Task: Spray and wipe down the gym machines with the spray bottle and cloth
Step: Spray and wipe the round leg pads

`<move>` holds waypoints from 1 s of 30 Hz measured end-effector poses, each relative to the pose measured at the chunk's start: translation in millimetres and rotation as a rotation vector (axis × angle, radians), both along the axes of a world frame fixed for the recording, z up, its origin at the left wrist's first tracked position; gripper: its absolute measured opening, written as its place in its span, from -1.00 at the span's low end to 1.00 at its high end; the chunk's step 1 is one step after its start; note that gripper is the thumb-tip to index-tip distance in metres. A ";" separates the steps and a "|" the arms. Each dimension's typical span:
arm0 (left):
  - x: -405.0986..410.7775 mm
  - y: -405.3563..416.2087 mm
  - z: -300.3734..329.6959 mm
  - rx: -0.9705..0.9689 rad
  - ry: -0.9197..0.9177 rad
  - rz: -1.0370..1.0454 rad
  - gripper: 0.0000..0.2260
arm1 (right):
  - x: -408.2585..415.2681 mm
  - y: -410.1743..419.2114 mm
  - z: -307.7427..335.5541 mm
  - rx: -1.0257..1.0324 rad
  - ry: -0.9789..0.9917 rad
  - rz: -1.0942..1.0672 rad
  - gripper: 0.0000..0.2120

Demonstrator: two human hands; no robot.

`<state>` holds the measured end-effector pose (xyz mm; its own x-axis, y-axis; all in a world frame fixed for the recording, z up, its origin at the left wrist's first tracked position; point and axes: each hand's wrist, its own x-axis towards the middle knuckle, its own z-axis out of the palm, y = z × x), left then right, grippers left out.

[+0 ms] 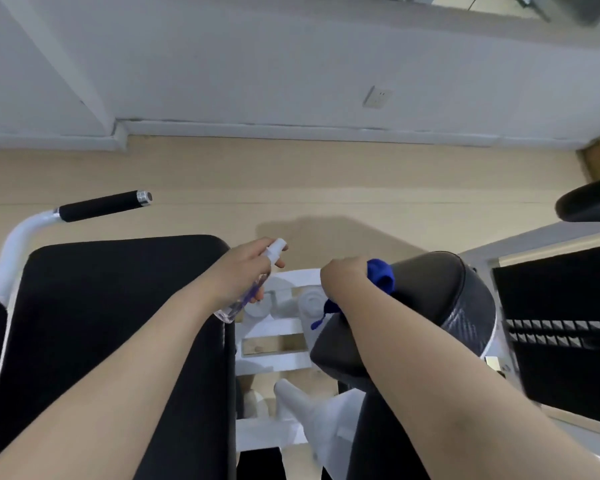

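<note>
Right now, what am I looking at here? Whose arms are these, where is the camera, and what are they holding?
There is no robot here: a person wears one wide-angle camera on the head, looking forward and down, so the two bare arms reach out from the bottom of the picture. The left hand grips a clear spray bottle with a white nozzle at its top. The right hand clutches a blue cloth pressed against a rounded dark pad of a gym machine. To the left is a broad flat black pad, and beyond it a white bar ending in a black handle grip. Between the pads you see the white frame, with a pale floor and a white wall behind.
</note>
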<state>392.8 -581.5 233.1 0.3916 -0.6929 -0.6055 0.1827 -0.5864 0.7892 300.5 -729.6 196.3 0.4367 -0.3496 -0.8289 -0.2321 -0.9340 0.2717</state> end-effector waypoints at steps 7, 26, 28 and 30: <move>-17.3 -3.1 15.7 -0.018 0.012 -0.048 -0.76 | -5.5 2.2 29.3 -0.021 0.003 0.177 -0.85; -86.5 -47.2 44.8 -0.245 -0.228 -0.268 -0.49 | -133.6 -43.4 81.3 -0.139 -0.615 0.183 -0.74; -105.5 -57.5 52.6 -0.230 -0.262 -0.309 -0.51 | -157.7 -49.6 87.1 -0.162 -0.640 0.195 -0.67; -124.8 -68.1 61.7 -0.232 -0.305 -0.340 -0.51 | -181.2 -54.8 88.5 -0.165 -0.696 0.159 -0.62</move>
<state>268.1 -649.5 294.7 0.2553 -0.9145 -0.3140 -0.2465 -0.3756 0.8934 119.3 -784.5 284.9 0.8990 -0.3340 -0.2834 -0.2667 -0.9306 0.2507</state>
